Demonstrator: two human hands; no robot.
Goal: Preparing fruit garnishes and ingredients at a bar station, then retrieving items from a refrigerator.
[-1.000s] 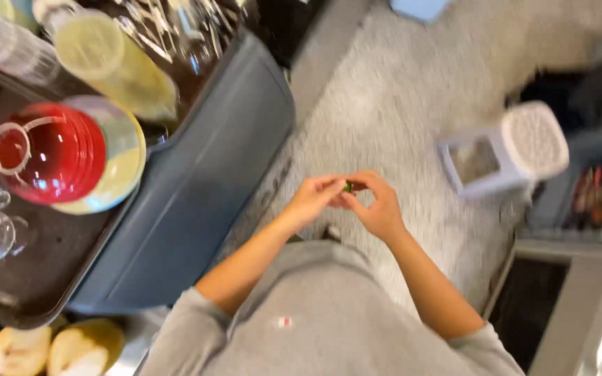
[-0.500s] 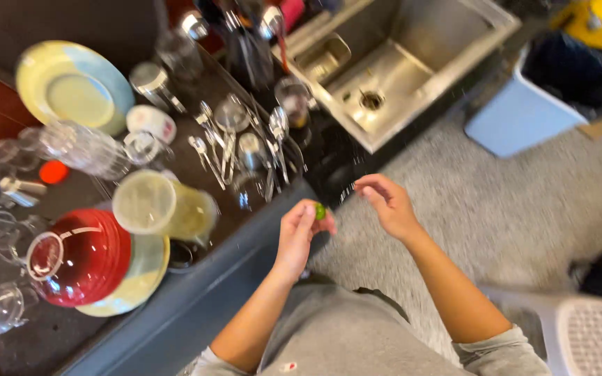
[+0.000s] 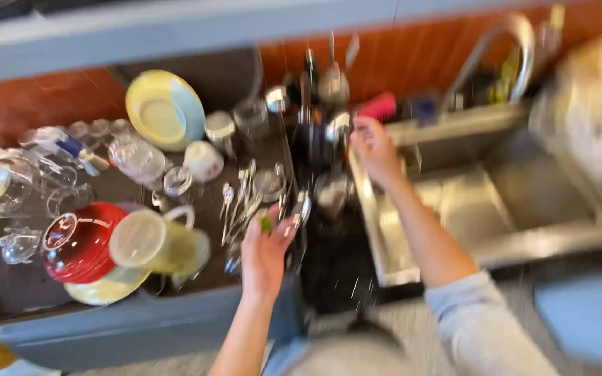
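Glossy red round bowl [image 3: 81, 244] and pale lidded plastic jug [image 3: 151, 240] sit left on the dark table [image 3: 8, 296]. Left hand [image 3: 266, 254] pinches a small green piece [image 3: 266, 224] near blurred metal cutlery [image 3: 242, 198]. Right hand [image 3: 374, 150], loosely curled, hovers at the steel sink [image 3: 496, 209] rim; its grasp is unclear.

We have a single view, worn on the head, looking steeply down and forward from close above the counter [image 3: 175, 327] edge. It faces the back wall [image 3: 398, 63]: the draining tray's [image 3: 8, 306] near-left corner sits lower left, the sink [image 3: 496, 209] right of centre. Our arms enter from the bottom edge. The picture is motion-blurred.
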